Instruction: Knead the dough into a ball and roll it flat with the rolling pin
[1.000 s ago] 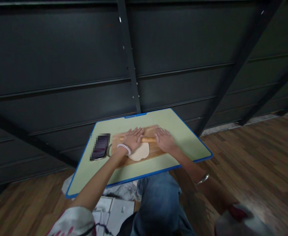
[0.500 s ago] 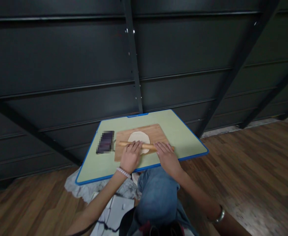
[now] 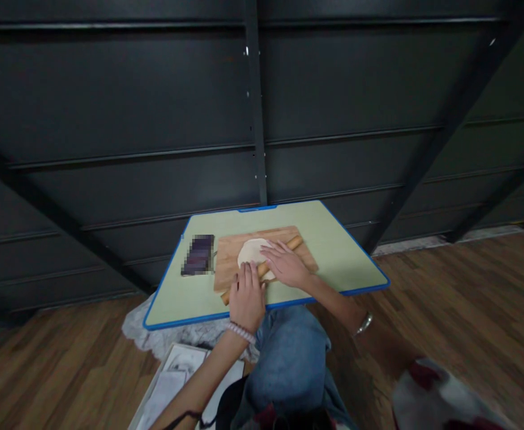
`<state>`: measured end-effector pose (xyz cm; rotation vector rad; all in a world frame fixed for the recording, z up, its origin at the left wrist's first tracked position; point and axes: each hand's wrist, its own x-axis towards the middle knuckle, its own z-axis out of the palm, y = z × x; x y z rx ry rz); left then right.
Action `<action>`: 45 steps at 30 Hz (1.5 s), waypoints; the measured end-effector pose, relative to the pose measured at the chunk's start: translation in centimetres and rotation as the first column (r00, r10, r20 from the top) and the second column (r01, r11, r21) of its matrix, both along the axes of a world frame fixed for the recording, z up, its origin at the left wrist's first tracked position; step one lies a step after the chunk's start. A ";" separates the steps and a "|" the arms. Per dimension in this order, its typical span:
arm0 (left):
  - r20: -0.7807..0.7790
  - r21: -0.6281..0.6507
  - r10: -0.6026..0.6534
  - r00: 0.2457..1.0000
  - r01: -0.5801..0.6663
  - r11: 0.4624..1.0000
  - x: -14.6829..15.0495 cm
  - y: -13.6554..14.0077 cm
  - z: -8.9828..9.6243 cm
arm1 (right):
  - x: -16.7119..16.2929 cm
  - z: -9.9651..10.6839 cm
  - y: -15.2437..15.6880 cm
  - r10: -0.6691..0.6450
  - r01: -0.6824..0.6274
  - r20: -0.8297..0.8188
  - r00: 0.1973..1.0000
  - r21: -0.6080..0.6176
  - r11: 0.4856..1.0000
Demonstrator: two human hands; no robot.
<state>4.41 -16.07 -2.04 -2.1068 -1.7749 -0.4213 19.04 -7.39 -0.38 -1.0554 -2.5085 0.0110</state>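
A wooden rolling pin [image 3: 295,242] lies diagonally across a wooden cutting board [image 3: 227,254], its near-left end past the board's front edge. Under it is a flat, pale, roundish sheet of dough [image 3: 248,251], partly hidden by the hands. My left hand [image 3: 247,295] is closed over the pin's near-left part, its fingers reaching forward across the wood. Farther up the pin, my right hand [image 3: 285,264] bears down from above, palm down, fingers lying over it toward the dough. Both undersides are hidden.
The board rests on a small light-green table [image 3: 347,257] with a blue rim. To its left lies a dark, pixelated flat object [image 3: 198,255]. My jeans-covered knee [image 3: 291,358] is below the front edge, beside a white box [image 3: 168,370]. A dark panelled wall [image 3: 154,101] stands behind.
The rolling pin has turned from nearly level to a diagonal, its right end away from me. My right hand moved left and forward; my left hand came nearer to me.
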 end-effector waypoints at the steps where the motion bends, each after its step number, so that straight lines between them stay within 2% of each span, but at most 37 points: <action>1: -0.008 -0.009 0.013 1.000 -0.014 1.000 -0.2 0.2 -0.1 | -0.5 0.2 0.3 0.019 -0.019 0.018 1.000 -0.001 1.000; 8: 0.000 -0.069 0.054 0.999 -0.054 0.996 -1.2 0.9 0.0 | -2.7 1.2 2.1 0.106 -0.109 0.090 0.990 0.027 0.994; 15: 0.068 -0.017 -0.016 0.998 0.017 1.000 -4.1 2.5 0.1 | -5.6 0.2 5.4 0.092 -0.103 0.121 0.988 0.086 0.991; 22: 0.039 -0.062 -0.020 0.999 0.022 0.998 -6.9 5.6 0.6 | -8.2 0.5 8.1 0.061 -0.049 0.143 0.988 -0.084 0.995; 29: 0.005 -0.085 -0.005 1.000 0.006 0.996 -8.9 8.9 1.0 | -10.1 0.8 10.1 0.068 -0.059 0.084 0.994 -0.107 0.992; 33: -0.017 -0.130 0.027 0.999 -0.029 0.991 -9.9 10.2 1.1 | -11.3 1.1 11.4 0.050 -0.030 0.105 0.993 -0.184 0.982; 38: -0.045 -0.208 0.022 0.999 -0.031 0.978 -10.4 10.7 1.3 | -11.9 1.6 11.6 -0.074 0.089 0.074 0.994 -0.231 0.969; 42: -0.039 -0.186 -0.006 0.999 -0.001 0.983 -10.0 9.9 1.3 | -10.9 1.2 10.5 -0.130 0.138 0.057 0.990 -0.197 0.971; 45: -0.049 -0.153 -0.055 0.997 0.047 0.987 -9.3 8.7 1.1 | -9.6 0.6 9.1 -0.121 0.128 0.057 0.991 -0.137 0.982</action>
